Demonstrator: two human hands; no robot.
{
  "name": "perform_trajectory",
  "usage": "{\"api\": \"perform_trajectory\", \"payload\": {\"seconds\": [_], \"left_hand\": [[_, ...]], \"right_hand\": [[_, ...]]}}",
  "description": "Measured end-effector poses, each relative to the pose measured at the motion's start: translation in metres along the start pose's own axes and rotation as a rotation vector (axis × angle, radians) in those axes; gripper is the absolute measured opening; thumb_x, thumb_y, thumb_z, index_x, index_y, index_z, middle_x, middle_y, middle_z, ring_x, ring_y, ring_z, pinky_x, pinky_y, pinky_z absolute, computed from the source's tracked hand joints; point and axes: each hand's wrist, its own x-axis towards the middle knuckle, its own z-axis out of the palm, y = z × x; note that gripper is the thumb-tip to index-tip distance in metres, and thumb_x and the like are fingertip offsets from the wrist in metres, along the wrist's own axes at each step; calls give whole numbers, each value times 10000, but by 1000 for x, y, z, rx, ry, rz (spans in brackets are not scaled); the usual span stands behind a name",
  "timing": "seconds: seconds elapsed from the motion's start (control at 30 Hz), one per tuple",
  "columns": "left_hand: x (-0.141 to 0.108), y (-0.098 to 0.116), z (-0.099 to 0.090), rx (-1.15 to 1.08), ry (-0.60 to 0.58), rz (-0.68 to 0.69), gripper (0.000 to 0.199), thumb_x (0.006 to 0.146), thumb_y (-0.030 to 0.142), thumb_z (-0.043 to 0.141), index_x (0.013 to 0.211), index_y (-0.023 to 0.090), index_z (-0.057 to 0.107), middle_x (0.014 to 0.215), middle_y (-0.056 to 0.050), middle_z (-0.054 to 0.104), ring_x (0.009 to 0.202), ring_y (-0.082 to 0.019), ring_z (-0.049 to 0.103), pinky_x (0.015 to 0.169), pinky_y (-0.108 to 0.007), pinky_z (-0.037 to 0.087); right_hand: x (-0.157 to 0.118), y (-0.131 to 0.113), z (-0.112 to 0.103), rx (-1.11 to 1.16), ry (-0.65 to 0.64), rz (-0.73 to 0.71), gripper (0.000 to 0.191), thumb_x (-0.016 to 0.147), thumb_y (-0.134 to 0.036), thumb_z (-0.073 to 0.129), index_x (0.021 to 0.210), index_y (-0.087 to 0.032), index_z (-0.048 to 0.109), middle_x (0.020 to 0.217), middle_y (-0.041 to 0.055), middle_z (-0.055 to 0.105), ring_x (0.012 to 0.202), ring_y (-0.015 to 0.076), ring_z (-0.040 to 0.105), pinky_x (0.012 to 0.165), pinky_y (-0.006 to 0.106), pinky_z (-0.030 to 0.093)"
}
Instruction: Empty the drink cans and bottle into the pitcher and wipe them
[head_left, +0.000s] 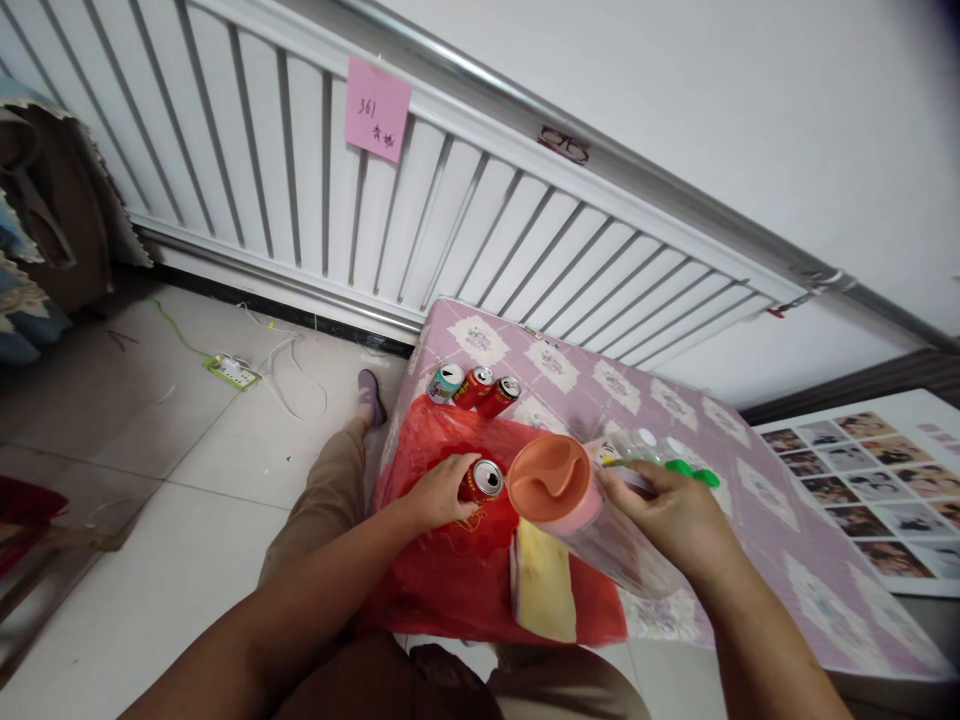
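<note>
right hand (671, 510) gripping pitcher (600, 525), left grip (442, 492) clamped on red can (484, 482), pink note (377, 108) reading "361"

From the held can (484, 482), we have three cans (474, 388) on the desk (615, 384) at twelve o'clock, the radiator (457, 220) behind them; the jug (553, 480) at three, bottles (645, 441) beyond it; a cloth (547, 585) at five, on a plastic sheet (442, 585); and a power strip (231, 371) at ten, on the floor (202, 520).

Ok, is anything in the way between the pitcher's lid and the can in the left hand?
Nothing visible stands between the orange pitcher lid and the red can in the left hand; this view can't settle whether they touch.
</note>
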Motion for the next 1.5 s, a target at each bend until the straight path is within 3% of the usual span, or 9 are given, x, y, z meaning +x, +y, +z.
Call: {"api": "perform_trajectory", "payload": {"seconds": [0.4, 1.3, 1.5], "left_hand": [[0, -1, 1, -13, 1, -8, 784, 683, 181, 744, 1391, 196, 408, 1393, -140, 529, 1285, -309, 512, 1094, -464, 418], [0, 1, -1, -17, -5, -18, 789, 683, 189, 750, 1393, 209, 406, 1410, -136, 519, 1300, -302, 502, 1113, -461, 398], [0, 3, -1, -25, -10, -23, 781, 683, 182, 752, 1386, 204, 415, 1409, -134, 522, 1300, -302, 502, 1112, -457, 400]], "right_hand": [[1, 0, 0, 26, -40, 46, 365, 767, -543, 620, 641, -207, 687, 560, 10, 661, 480, 154, 566, 416, 248, 382], [1, -5, 0, 32, -23, 16, 332, 766, -519, 629, 651, -213, 687, 468, -10, 588, 452, 154, 538, 405, 248, 387], [1, -3, 2, 28, -51, 54, 354, 763, -537, 620, 643, -210, 687, 522, 11, 635, 476, 167, 560, 425, 267, 406]]}}
